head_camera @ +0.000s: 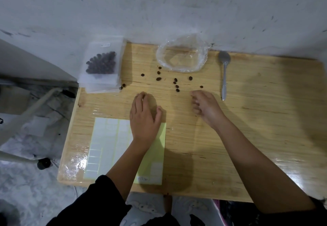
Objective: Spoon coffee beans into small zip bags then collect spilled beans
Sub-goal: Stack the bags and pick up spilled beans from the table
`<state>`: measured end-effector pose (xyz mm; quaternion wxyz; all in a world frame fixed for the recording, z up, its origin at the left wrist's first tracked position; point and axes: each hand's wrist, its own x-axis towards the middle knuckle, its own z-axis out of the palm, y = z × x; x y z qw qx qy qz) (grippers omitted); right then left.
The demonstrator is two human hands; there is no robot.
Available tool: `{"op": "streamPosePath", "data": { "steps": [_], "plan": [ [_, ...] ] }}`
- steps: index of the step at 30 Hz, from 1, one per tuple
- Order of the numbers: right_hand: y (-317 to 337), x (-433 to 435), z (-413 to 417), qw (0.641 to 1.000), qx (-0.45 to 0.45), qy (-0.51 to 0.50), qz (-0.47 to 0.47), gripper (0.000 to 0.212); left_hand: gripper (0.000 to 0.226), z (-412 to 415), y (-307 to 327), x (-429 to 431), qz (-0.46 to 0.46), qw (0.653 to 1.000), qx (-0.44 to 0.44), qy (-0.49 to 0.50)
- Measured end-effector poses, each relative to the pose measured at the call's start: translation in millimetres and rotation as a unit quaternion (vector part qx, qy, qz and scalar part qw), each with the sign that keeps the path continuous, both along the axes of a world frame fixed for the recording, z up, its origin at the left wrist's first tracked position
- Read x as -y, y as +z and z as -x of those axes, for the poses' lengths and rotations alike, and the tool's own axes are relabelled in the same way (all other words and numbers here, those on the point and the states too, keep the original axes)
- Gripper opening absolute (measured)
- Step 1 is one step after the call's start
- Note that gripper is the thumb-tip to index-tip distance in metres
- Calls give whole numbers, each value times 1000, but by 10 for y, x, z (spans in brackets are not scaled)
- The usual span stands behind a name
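Several dark coffee beans [175, 84] lie scattered on the wooden table [256, 119] between my hands and the far edge. A small zip bag [101, 62] filled with beans tops a stack of bags at the table's far left corner. A clear, crumpled plastic bag [182, 55] sits open and looks empty at the back. A metal spoon [224, 73] lies to its right. My left hand [144, 117] rests palm down on the table, its fingertips bent. My right hand [205, 106] hovers just short of the beans with fingers curled; whether it holds beans is hidden.
A sheet of white sticker labels on green backing [109, 147] lies at the front left, partly under my left forearm. A grey wall rises directly behind the table. Floor clutter and a chair leg sit to the left of the table.
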<state>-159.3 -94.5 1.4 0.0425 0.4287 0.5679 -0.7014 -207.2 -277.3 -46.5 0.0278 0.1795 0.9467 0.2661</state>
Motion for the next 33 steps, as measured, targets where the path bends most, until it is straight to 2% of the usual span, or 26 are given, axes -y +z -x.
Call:
{"op": "streamPosePath", "data": {
  "steps": [2, 4, 6, 8, 10, 12, 13, 15, 17, 20, 24, 29, 31, 33],
  "plan": [
    [17, -31, -95, 978, -38, -94, 185, 27, 53, 15, 17, -50, -12, 1000, 5, 1],
    [-1, -32, -172, 941, -79, -156, 290, 21, 49, 38, 32, -133, -18, 1000, 8, -11],
    [-14, -49, -212, 913, -107, -203, 338, 13, 48, 57, 31, -223, -20, 1000, 6, -21],
    [-12, -110, -218, 913, -110, -211, 332, 16, 48, 72, 10, -275, -19, 1000, 2, -19],
    [5, -198, -211, 945, -84, -171, 265, 31, 47, 69, -15, -282, -12, 1000, -7, -19],
    [9, -291, -196, 989, -39, -91, 110, 35, 47, 65, -20, -284, -1, 1000, -12, -19],
    [4, -331, -186, 999, -19, -45, 16, 35, 48, 66, -19, -290, 4, 1000, -12, -17],
    [-36, -402, -159, 990, -2, 23, -138, 33, 48, 65, -9, -306, 13, 1000, -11, -14],
    [-80, -460, -115, 973, -10, 50, -225, 32, 48, 63, 0, -314, 15, 1000, -11, -12],
    [-128, -513, -65, 954, -19, 88, -286, 26, 47, 57, 3, -315, 15, 1000, -15, -11],
    [-172, -560, -44, 915, -6, 187, -358, 14, 48, 57, 10, -322, 16, 1000, -9, -6],
    [-158, -560, -25, 879, 19, 240, -411, 15, 50, 56, 22, -324, 20, 1000, 0, -4],
    [-137, -551, -4, 891, 9, 224, -395, 15, 50, 58, 24, -326, 21, 1000, 1, -3],
    [-97, -538, 26, 935, -16, 156, -318, 15, 50, 59, 19, -328, 21, 1000, 0, -3]
  ]
}}
